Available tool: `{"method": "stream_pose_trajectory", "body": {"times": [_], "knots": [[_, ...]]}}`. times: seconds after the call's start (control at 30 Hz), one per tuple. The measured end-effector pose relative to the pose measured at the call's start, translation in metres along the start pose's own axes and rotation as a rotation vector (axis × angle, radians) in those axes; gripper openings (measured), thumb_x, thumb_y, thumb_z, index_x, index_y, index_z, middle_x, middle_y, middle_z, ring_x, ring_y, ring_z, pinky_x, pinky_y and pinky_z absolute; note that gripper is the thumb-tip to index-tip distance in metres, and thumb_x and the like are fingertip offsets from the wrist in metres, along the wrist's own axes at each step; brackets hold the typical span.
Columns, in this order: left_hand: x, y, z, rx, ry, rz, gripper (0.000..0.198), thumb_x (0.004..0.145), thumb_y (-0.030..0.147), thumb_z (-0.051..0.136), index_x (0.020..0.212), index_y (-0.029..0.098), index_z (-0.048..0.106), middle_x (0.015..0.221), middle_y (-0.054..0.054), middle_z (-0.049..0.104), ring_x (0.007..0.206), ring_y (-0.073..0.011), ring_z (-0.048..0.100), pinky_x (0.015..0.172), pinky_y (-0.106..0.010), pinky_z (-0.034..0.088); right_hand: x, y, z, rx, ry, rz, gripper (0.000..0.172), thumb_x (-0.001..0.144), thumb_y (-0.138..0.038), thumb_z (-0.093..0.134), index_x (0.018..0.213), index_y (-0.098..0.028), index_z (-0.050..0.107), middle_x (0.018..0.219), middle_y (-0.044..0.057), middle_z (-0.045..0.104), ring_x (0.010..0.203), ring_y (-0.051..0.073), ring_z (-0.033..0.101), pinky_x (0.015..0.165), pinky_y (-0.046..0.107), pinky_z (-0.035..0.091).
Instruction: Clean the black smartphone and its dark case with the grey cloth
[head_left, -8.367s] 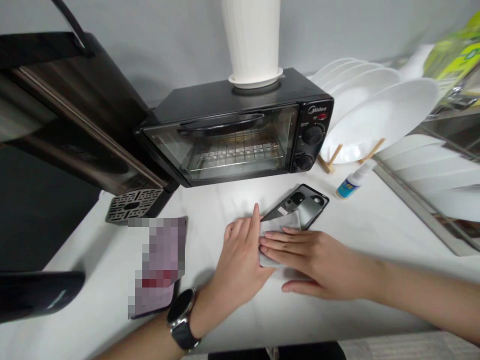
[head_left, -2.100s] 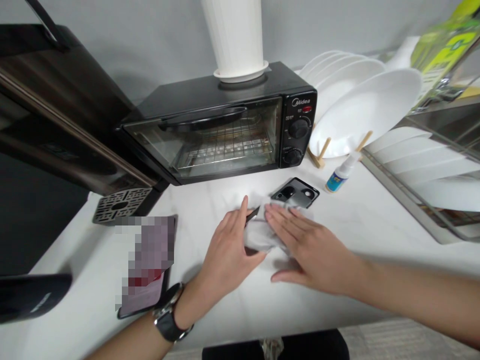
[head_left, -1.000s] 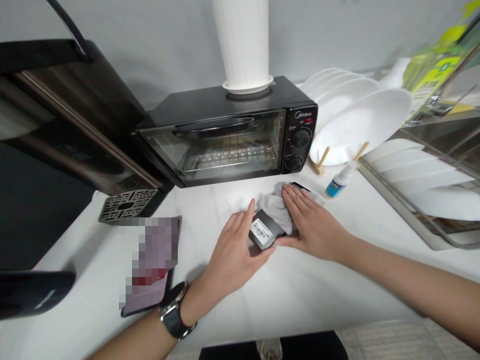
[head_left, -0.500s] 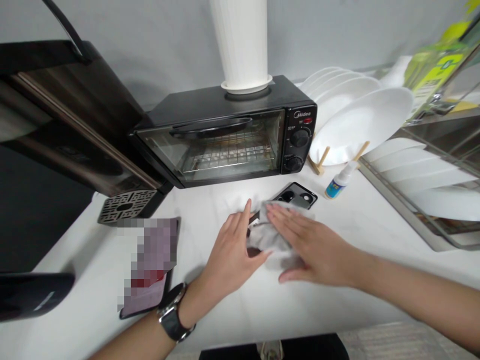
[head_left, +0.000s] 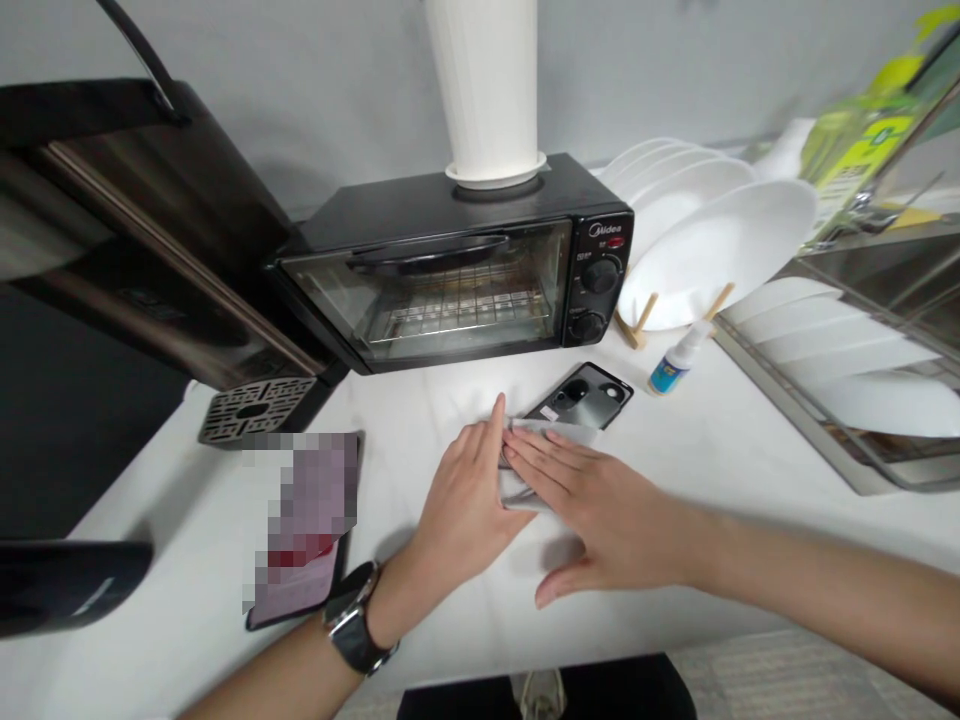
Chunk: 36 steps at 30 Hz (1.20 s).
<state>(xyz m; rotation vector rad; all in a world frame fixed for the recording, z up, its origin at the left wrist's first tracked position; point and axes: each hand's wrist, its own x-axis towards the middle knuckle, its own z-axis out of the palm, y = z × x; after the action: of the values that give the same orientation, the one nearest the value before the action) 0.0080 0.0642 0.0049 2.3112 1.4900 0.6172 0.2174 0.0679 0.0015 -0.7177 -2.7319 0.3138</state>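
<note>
A dark grey phone (head_left: 606,405) lies on the white counter, its camera end pointing to the back right. A thin grey cloth (head_left: 517,490) covers its lower part. My right hand (head_left: 592,490) lies flat over the cloth, fingers stretched out and thumb spread away, pressing it onto the phone. At the near left end, my left hand (head_left: 469,490) grips the phone by its edges, with the index finger sticking up and the thumb along the near side. The right fingertips reach close to the left hand, and the phone's lower end is hidden between the two hands.
A black toaster oven (head_left: 457,290) stands behind, bearing a white pot (head_left: 487,90). A small spray bottle (head_left: 679,360) stands near white plates (head_left: 720,250) in a wooden rack. A pixelated flat object (head_left: 311,530) and a black machine (head_left: 165,260) are at left; a dish rack (head_left: 847,470) is at right.
My right hand has slid the cloth toward the near left, baring more of the phone's camera end. My left hand stays almost where it was.
</note>
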Motion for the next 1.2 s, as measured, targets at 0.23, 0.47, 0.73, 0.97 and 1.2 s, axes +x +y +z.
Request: {"method": "stream_pose_trajectory", "body": {"times": [0.23, 0.47, 0.73, 0.97, 1.2], "knots": [[0.002, 0.003, -0.002, -0.007, 0.012, 0.004, 0.107, 0.086, 0.039, 0.078, 0.165, 0.026, 0.007, 0.138, -0.013, 0.058, 0.126, -0.0331, 0.054, 0.109, -0.054, 0.047, -0.02, 0.065, -0.001, -0.224, 0.188, 0.323, 0.107, 0.095, -0.078, 0.044, 0.164, -0.001, 0.016, 0.166, 0.029, 0.024, 0.157, 0.04, 0.023, 0.125, 0.059, 0.031], [0.003, 0.004, 0.001, 0.007, 0.025, 0.036, 0.111, 0.082, 0.034, 0.08, 0.165, 0.023, 0.008, 0.139, -0.015, 0.056, 0.124, -0.034, 0.054, 0.106, -0.054, 0.049, -0.002, 0.022, 0.003, -0.065, 0.089, 0.099, 0.121, 0.087, -0.088, 0.045, 0.162, 0.003, 0.018, 0.167, 0.03, 0.021, 0.159, 0.037, 0.018, 0.13, 0.055, 0.024], [0.005, 0.001, 0.001, 0.019, 0.035, 0.041, 0.111, 0.082, 0.032, 0.08, 0.165, 0.024, 0.007, 0.138, -0.015, 0.059, 0.124, -0.034, 0.057, 0.105, -0.054, 0.05, -0.005, 0.03, 0.001, -0.043, 0.116, 0.063, 0.106, 0.095, -0.077, 0.045, 0.166, -0.007, 0.009, 0.169, 0.022, 0.023, 0.159, 0.031, 0.021, 0.129, 0.054, 0.025], [0.005, 0.002, -0.001, -0.011, 0.024, 0.033, 0.113, 0.081, 0.036, 0.084, 0.164, 0.027, 0.009, 0.136, -0.012, 0.061, 0.125, -0.0324, 0.057, 0.108, -0.053, 0.048, -0.005, 0.072, -0.001, -0.196, 0.178, 0.359, 0.105, 0.095, -0.08, 0.036, 0.166, -0.006, 0.013, 0.168, 0.025, 0.022, 0.158, 0.036, 0.021, 0.126, 0.061, 0.028], [0.004, 0.002, -0.002, -0.037, 0.039, -0.002, 0.115, 0.079, 0.035, 0.086, 0.164, 0.029, 0.008, 0.137, -0.012, 0.062, 0.127, -0.0331, 0.056, 0.109, -0.055, 0.047, -0.003, 0.059, -0.003, -0.157, 0.238, 0.4, 0.095, 0.1, -0.072, 0.039, 0.165, -0.007, 0.014, 0.171, 0.024, 0.013, 0.16, 0.034, 0.012, 0.127, 0.061, 0.024]]}}
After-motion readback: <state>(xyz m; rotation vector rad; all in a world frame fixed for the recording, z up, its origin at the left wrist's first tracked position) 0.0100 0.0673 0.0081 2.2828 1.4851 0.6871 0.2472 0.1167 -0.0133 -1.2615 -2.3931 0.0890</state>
